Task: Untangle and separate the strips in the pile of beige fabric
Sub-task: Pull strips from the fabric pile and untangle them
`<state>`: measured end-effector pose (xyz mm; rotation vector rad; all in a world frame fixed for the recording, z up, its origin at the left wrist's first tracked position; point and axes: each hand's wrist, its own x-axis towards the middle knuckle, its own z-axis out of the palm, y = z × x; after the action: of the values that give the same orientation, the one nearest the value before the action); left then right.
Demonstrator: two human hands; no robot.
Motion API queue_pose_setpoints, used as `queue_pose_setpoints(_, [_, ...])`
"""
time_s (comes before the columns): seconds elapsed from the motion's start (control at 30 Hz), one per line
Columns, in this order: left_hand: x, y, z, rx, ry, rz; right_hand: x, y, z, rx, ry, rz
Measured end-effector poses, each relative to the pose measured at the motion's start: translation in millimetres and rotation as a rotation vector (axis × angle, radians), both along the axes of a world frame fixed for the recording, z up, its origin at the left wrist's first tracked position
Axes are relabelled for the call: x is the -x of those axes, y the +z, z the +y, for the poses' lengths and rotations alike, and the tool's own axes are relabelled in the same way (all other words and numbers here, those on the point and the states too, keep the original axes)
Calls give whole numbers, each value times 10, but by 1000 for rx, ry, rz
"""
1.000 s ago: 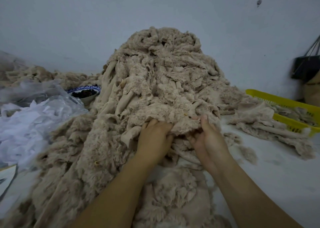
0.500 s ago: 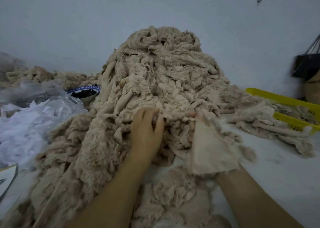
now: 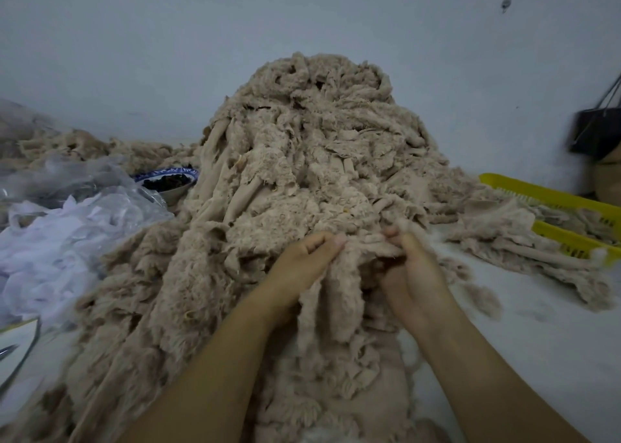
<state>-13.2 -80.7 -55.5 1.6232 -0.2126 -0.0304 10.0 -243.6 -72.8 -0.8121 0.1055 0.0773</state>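
– Pale grey wall at the back, white table below. Head view only. Where's the fabric?
– Pile of beige strips, dead centre. It's heaped high against the wall and spills down to the near edge.
– Hands?
– Both at the pile's near foot. Left hand: fingers curled, gripping a fuzzy strip that hangs down between the wrists. Right hand: fingers and thumb bunched on the same strip's upper edge, just beside the left.
– Strip free of the pile?
– Cannot tell. Its top runs into the tangle at the fingertips.
– Left of the pile?
– Blue-rimmed bowl with dark contents, touching the pile's side. Nearer than that, clear plastic lying over white scraps. More beige fabric behind the plastic, along the wall.
– Right of the pile?
– Yellow basket with beige strips draped over its near rim. Dark bag beyond it by the wall, blurred.
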Motion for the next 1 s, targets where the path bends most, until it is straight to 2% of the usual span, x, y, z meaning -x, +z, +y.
queue_pose_setpoints(0.1, [-84,60,77,219,142,87,4,24,-32,-34,-64,12])
queue_pose_setpoints(0.23, [-74,34,164,772,-72,276,4,17,21,60,-37,33])
queue_pose_setpoints(0.3, [-84,24,206,898,-137,295,28,15,32,122,-27,35])
queue_pose_setpoints(0.37, [-96,27,183,807,-102,258,34,11,33,186,-20,36])
queue_pose_setpoints(0.4, [-89,28,142,674,-21,236,51,12,37,226,-12,29])
queue_pose_setpoints(0.47, [-73,3,43,263,162,141,69,6,49,304,13,5])
queue_pose_setpoints(0.53, [-33,-10,-45,-96,152,-63,91,11,69,379,38,-49])
queue_pose_setpoints(0.6, [-10,-13,-93,-245,51,-144,111,17,97,443,27,-105])
queue_pose_setpoints(0.67, [-17,-38,-82,-252,35,-156,118,29,115,471,4,-134])
queue_pose_setpoints(0.77, [-51,-69,-29,-147,162,-178,117,33,101,525,36,-248])
queue_pose_setpoints(0.87, [-83,-73,4,-39,252,-132,174,30,112,704,98,-403])
queue_pose_setpoints(0.93, [-112,-68,23,143,258,-10,219,8,178,898,143,-528])
queue_pose_setpoints(1.0, [-144,-47,52,427,217,134,243,-19,243,1053,176,-627])
